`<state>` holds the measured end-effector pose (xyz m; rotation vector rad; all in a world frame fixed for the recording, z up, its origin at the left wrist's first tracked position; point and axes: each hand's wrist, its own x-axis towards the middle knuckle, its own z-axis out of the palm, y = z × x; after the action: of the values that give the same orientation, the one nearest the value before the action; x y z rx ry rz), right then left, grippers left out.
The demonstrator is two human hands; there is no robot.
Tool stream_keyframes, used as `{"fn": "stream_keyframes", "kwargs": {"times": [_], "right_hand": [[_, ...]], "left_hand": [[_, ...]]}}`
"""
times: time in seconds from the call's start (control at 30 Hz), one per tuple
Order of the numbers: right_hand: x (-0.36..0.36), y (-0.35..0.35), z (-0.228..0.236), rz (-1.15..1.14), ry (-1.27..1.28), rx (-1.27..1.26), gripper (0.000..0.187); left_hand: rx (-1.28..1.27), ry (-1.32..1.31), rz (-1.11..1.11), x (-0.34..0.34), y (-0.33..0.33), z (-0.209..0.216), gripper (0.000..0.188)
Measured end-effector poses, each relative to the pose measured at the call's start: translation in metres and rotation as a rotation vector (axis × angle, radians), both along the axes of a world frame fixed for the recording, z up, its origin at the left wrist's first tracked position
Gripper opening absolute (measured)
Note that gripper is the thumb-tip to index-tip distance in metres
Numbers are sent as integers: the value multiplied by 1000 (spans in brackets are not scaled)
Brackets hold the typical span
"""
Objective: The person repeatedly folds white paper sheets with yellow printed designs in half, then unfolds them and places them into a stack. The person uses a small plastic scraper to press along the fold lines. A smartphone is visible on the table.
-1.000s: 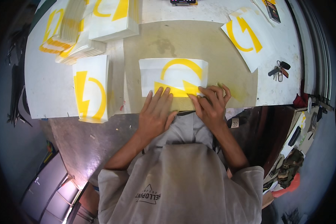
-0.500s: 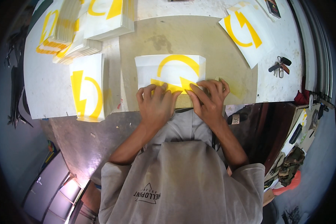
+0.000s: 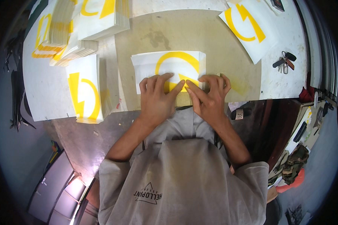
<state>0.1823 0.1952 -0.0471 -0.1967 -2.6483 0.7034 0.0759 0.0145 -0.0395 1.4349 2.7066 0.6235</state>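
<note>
A white folded paper piece [image 3: 146,62] with a yellow ring and bolt print lies in front of me, near the table's front edge. My left hand [image 3: 157,95] grips its near left part, with bent fingers on top and the thumb reaching to the middle. My right hand [image 3: 210,95] holds the near right part, its thumb and index finger close together at the yellow print. Both thumb tips almost meet. The paper's near edge is partly hidden under my hands.
Thick stacks of similar printed pieces [image 3: 105,22] stand at the far left, with a smaller pile [image 3: 84,90] nearer. Another printed piece [image 3: 244,26] lies at the far right, beside a bunch of keys [image 3: 284,63]. A brownish board [image 3: 225,48] covers the table's middle.
My thumbs have moved from the near edge farther up onto the paper, and their tips have come closer together. Several left fingers have shifted. The whole view has moved slightly.
</note>
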Motion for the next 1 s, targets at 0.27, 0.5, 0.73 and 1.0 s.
{"fn": "stream_keyframes", "kwargs": {"times": [0.27,0.5,0.73,1.0], "right_hand": [[0,2,4,-51,-40,-8,23],[8,5,4,-97,-60,-5,22],[5,1,9,-98,-74,29,24],[-45,-53,-5,22,18,65,20]], "left_hand": [[24,-62,40,-11,-8,6,49],[4,-93,215,-31,-61,14,36],[17,-53,299,-32,-81,6,40],[1,-33,282,-32,-78,4,39]]}}
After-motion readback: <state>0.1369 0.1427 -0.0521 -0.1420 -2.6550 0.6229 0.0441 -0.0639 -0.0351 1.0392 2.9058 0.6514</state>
